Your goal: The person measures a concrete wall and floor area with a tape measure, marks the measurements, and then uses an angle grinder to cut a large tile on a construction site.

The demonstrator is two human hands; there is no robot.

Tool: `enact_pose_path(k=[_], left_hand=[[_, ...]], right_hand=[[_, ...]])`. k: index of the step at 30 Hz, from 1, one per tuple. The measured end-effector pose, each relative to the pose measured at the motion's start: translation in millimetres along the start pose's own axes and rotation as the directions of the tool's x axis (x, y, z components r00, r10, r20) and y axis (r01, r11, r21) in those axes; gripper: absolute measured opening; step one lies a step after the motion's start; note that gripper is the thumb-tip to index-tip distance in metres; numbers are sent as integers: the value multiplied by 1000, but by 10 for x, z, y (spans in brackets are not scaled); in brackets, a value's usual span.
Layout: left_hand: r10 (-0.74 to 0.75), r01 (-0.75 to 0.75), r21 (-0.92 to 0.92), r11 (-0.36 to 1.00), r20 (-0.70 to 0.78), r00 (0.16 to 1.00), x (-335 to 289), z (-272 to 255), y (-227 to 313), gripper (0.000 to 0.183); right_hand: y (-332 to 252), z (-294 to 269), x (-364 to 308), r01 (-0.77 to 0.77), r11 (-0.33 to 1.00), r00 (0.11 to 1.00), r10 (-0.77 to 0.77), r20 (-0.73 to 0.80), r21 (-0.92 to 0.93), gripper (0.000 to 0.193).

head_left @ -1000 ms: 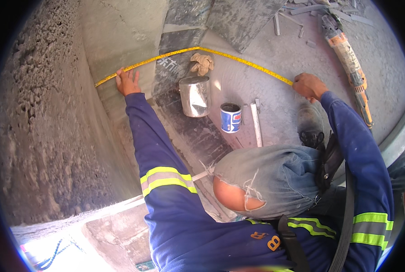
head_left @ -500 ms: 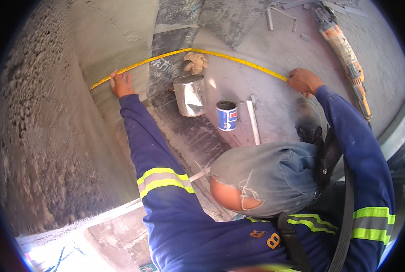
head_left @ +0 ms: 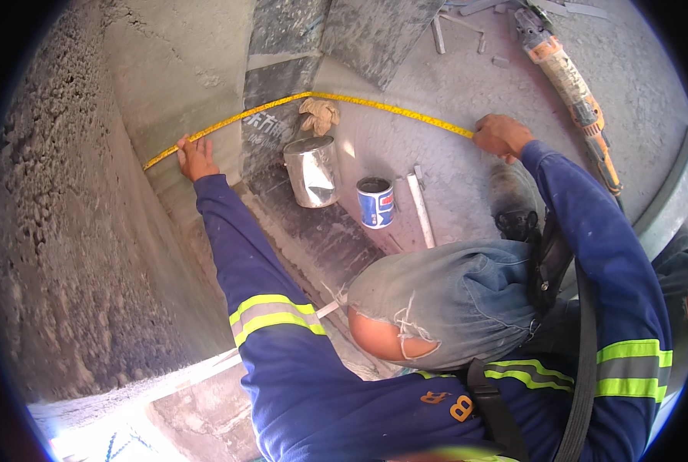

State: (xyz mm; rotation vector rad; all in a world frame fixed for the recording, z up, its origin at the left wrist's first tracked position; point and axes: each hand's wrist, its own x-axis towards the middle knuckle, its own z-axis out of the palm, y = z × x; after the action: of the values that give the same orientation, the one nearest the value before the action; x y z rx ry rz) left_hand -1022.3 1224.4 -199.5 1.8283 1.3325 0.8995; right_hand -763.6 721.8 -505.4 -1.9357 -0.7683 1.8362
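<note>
A yellow tape measure [head_left: 228, 124] stretches in a bent line from the rough wall on the left, over a dark panel, to the right. Near the wall end, my left hand [head_left: 197, 159] holds the blade low against the concrete, fingertips at its edge. My right hand [head_left: 502, 136] is closed round the other end; the palm hides what lies inside it. Below the blade's bend are a crumpled tan glove or cloth [head_left: 318, 115], a shiny metal can [head_left: 311, 174] and a smaller blue and white can [head_left: 375, 205], open at the top.
An orange, dust-covered power tool [head_left: 567, 81] lies at the upper right. A pale strip [head_left: 419, 209] rests beside the blue can, near my bent knee [head_left: 390, 336]. Dark panels [head_left: 365, 38] stand at the far side, and a rough concrete wall [head_left: 59, 223] rises on the left.
The whole view has shifted slightly, so most things sit a little farther left and lower. Both hands keep their hold on the tape measure, which stays stretched.
</note>
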Motion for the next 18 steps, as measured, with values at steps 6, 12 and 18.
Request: enact_pose_path(k=[6, 12, 18], left_hand=[[-12, 9, -54, 999, -44, 999, 58, -92, -78, 43], [-113, 130, -353, 927, 66, 991, -291, 176, -376, 29], [-229, 383, -481, 788, 349, 909, -1629, 1101, -465, 35]], right_hand=[[3, -53, -113, 34, 999, 999, -34, -30, -7, 43], [-15, -249, -228, 237, 955, 966, -251, -60, -176, 43], [-263, -551, -452, 416, 878, 893, -444, -78, -239, 50]])
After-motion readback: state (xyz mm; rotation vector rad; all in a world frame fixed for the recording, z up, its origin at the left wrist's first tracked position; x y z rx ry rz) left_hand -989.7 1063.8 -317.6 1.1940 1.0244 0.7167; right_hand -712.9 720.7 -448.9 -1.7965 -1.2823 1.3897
